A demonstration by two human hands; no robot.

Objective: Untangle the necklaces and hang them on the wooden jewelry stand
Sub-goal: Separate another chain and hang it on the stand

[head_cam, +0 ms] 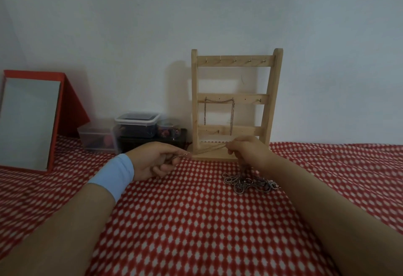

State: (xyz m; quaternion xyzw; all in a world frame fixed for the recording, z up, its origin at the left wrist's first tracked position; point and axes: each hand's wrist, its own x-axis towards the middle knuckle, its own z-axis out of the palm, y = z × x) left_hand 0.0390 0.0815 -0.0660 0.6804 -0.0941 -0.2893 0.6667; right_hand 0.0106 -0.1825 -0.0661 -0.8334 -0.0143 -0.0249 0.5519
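A wooden jewelry stand (234, 61) with three hook rails stands upright against the wall. One silver chain (218, 101) hangs from its middle rail. A thin necklace (207, 149) is stretched taut between my hands, low in front of the stand's base. My left hand (156, 159) pinches its left end; my right hand (247, 148) grips the other end. A tangled heap of silver necklaces (246, 183) lies on the red patterned cloth just below my right hand, partly hidden by my right forearm.
A red-framed mirror (28, 121) leans at the far left. Clear plastic boxes (136, 124) and a small jar (168, 127) sit left of the stand against the wall. The red-and-white cloth (196, 232) covers the surface.
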